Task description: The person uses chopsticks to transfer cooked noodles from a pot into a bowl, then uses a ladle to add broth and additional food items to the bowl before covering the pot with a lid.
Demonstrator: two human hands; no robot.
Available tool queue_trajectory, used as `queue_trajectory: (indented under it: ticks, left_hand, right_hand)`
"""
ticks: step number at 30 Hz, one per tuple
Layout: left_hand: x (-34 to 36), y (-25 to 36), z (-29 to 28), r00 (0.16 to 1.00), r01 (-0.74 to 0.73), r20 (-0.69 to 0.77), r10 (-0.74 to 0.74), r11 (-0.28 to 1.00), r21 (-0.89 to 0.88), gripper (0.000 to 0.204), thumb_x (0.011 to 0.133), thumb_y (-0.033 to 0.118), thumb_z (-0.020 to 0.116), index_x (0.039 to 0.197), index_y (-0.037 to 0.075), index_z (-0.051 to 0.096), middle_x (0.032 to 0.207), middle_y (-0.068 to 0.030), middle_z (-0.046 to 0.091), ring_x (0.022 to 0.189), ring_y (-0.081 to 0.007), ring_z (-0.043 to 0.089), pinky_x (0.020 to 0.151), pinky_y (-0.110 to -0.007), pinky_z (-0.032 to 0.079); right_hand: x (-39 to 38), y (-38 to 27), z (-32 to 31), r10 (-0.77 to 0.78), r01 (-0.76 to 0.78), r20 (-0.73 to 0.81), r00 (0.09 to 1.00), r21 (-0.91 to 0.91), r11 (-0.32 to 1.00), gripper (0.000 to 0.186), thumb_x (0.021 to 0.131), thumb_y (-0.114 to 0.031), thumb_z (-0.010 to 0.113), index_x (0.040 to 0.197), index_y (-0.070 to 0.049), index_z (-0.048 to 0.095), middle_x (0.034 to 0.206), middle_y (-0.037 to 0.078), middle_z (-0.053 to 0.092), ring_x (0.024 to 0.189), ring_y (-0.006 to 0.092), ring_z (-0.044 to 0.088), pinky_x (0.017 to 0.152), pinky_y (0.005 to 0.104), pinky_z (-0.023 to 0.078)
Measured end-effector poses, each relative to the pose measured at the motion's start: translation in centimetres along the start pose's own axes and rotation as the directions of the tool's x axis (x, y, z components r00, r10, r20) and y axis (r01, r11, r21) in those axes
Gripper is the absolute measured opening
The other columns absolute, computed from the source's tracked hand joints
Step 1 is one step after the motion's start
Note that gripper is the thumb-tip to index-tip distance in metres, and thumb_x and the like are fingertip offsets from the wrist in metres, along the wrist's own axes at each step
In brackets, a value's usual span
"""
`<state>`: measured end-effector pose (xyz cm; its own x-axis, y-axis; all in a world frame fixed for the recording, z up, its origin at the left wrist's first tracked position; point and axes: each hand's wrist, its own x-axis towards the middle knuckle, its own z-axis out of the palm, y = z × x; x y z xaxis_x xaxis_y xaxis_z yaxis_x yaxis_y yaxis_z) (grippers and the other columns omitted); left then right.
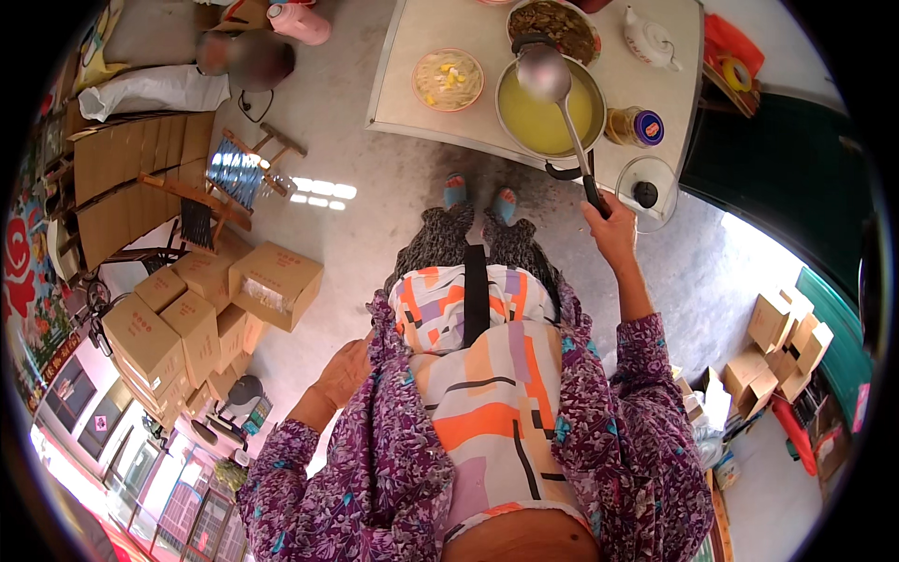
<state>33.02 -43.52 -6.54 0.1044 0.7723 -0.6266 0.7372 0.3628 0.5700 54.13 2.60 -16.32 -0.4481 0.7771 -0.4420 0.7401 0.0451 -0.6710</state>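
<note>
My right hand is closed around the black handle of a metal ladle. The ladle's bowl is up over the far side of a pot with yellow soup in it. Left of the pot, a bowl of noodles with yellow pieces on top stands on the table. A dish of brown food is just behind the pot. My left hand hangs low by my side, its fingers partly hidden by my patterned jacket.
A glass lid with a black knob lies at the table's right corner, near a purple-topped jar. A white teapot stands farther back. To the left are a wooden folding chair and stacked cardboard boxes.
</note>
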Motion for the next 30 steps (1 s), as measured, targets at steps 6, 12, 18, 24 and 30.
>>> queue_trajectory:
  ticks: [6, 12, 18, 24, 30]
  left_hand:
    - [0.1, -0.2, -0.7, 1.000, 0.029, 0.011, -0.029, 0.998, -0.052, 0.054, 0.081, 0.006, 0.047, 0.130, -0.013, 0.035, 0.124, -0.0235, 0.047, 0.107, -0.0309, 0.051, 0.099, -0.037, 0.040]
    - [-0.1, -0.2, -0.2, 0.981, 0.190, 0.006, -0.194, 0.953, -0.237, 0.048, 0.082, 0.018, 0.053, 0.128, 0.005, 0.045, 0.122, -0.0181, 0.053, 0.112, -0.0355, 0.051, 0.100, -0.038, 0.040]
    - [0.0, 0.4, -0.2, 0.997, 0.076, 0.021, -0.076, 0.996, 0.038, 0.051, 0.082, 0.008, 0.048, 0.130, -0.009, 0.041, 0.124, -0.0179, 0.049, 0.106, -0.0253, 0.051, 0.099, -0.032, 0.040]
    - [-0.1, -0.5, 1.1, 1.000, 0.005, 0.003, -0.005, 0.993, 0.122, 0.036, 0.079, 0.008, 0.050, 0.111, -0.010, 0.055, 0.132, -0.0226, 0.043, 0.107, -0.0264, 0.051, 0.100, -0.034, 0.039]
    - [-0.1, -0.4, 0.4, 1.000, -0.010, 0.009, 0.010, 0.997, 0.072, 0.040, 0.079, 0.007, 0.051, 0.114, -0.012, 0.051, 0.131, -0.0243, 0.043, 0.105, -0.0295, 0.052, 0.098, -0.035, 0.041]
  right_hand:
    - [0.6, 1.0, -1.0, -0.076, 0.080, 0.025, 0.997, -0.381, 0.921, 0.026, 0.077, -0.030, 0.065, 0.094, -0.010, 0.065, 0.072, 0.017, 0.064, 0.067, 0.0348, 0.063, 0.060, 0.0430, 0.047]
    - [2.4, 2.6, 1.0, -0.152, 0.160, 0.049, 0.987, -0.259, 0.953, 0.025, 0.077, -0.028, 0.065, 0.089, -0.006, 0.063, 0.065, 0.015, 0.062, 0.060, 0.0301, 0.062, 0.056, 0.0416, 0.046]
    - [1.8, 1.5, 0.0, 0.167, -0.323, 0.373, 0.913, 0.409, 0.854, 0.020, 0.081, -0.021, 0.066, 0.085, -0.002, 0.061, 0.061, 0.000, 0.054, 0.050, 0.0060, 0.050, 0.046, 0.0207, 0.039]
    - [0.5, 0.7, -1.6, 0.174, -0.355, 0.388, 0.905, 0.462, 0.813, 0.018, 0.083, -0.019, 0.064, 0.088, -0.002, 0.061, 0.063, 0.000, 0.054, 0.049, 0.0069, 0.049, 0.045, 0.0205, 0.039]
    - [0.3, -0.9, -2.4, 0.094, -0.303, 0.412, 0.906, 0.478, 0.824, 0.026, 0.084, -0.019, 0.064, 0.099, 0.001, 0.062, 0.063, -0.001, 0.053, 0.049, 0.0056, 0.048, 0.044, 0.0196, 0.038]
